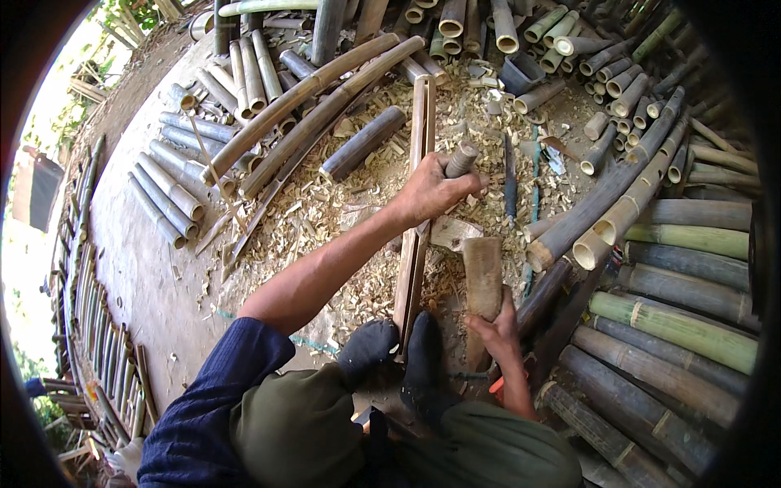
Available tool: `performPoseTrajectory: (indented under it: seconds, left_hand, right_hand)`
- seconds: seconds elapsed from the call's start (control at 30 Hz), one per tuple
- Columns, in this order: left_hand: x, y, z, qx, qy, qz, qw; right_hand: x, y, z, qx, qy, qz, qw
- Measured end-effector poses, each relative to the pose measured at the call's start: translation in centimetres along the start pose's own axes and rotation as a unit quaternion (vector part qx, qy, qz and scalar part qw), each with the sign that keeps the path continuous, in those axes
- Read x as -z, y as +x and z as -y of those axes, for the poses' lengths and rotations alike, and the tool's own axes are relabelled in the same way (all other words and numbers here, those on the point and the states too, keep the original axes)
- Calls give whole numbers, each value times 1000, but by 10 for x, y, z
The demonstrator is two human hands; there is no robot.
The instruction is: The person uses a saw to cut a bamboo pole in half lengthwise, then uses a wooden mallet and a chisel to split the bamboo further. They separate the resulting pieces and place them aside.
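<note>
My left hand (435,193) is closed in a fist around a thick, round wooden handle (462,159), whose end sticks up past the thumb. What lies below the fist is hidden. Beneath that hand runs a long, narrow brown bamboo length (407,281) with a slot along it, its near end between my dark-covered feet (368,351). Lower on the right, my right hand (498,329) grips a flat-sided wooden mallet (482,276), its broad head pointing away from me. A pale wood block (452,233) sits between the slotted bamboo and the mallet.
Wood chips (317,244) litter the ground. A dark knife-like tool (510,183) lies right of my left hand. Long curved bamboo poles (325,130) rest at far left. Thick bamboo (683,281) is stacked on the right, with cut tubes (622,85) behind and a dark container (521,75).
</note>
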State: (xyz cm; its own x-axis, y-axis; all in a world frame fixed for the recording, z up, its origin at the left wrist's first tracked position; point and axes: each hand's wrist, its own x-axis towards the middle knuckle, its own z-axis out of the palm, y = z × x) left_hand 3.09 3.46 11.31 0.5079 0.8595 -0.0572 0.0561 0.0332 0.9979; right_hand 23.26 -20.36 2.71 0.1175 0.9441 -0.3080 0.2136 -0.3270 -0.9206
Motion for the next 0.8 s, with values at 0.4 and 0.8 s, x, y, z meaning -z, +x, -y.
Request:
performPoseTrajectory:
  seconds: [0.4,0.8]
  left_hand:
    - [-13,10,10,-26,7,87,996]
    - [-4,-3,29,-59,19,92,994]
  right_hand:
    - [36,-16,150,143,120,-55,981]
    - [27,43,221,342,-168,-178,907]
